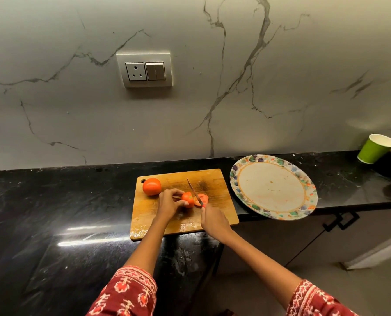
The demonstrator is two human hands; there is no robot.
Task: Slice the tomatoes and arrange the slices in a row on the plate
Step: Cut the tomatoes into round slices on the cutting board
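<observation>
My left hand [170, 202] curls over the tomato I am cutting [187, 199], fingers and thumb pinching it from the left so it sits steady near the middle of the wooden cutting board [215, 179]. It is orange-red with a smooth, glossy skin, and its right side is already cut away to a flat face. My right hand [214, 221] is closed around the handle of the knife [195, 192], a bit of red handle showing just past my fingers; the narrow blade runs up and away from me, slanting to the left, and stands between the held tomato and the cut slices [201, 200]. Those slices lie flat just to the right of the blade, paler and pinker, with wet pulp showing. A whole tomato [152, 186] rests at the board's far left corner, round, evenly orange-red, beside the hanging hole. The board lies on the black countertop [53, 201]. The plate [272, 188], off-white with a coloured patterned rim, sits just right of the board, its near edge overhanging the counter's front; I see no slices on it. A green paper cup [374, 149] stands well off to the right.
</observation>
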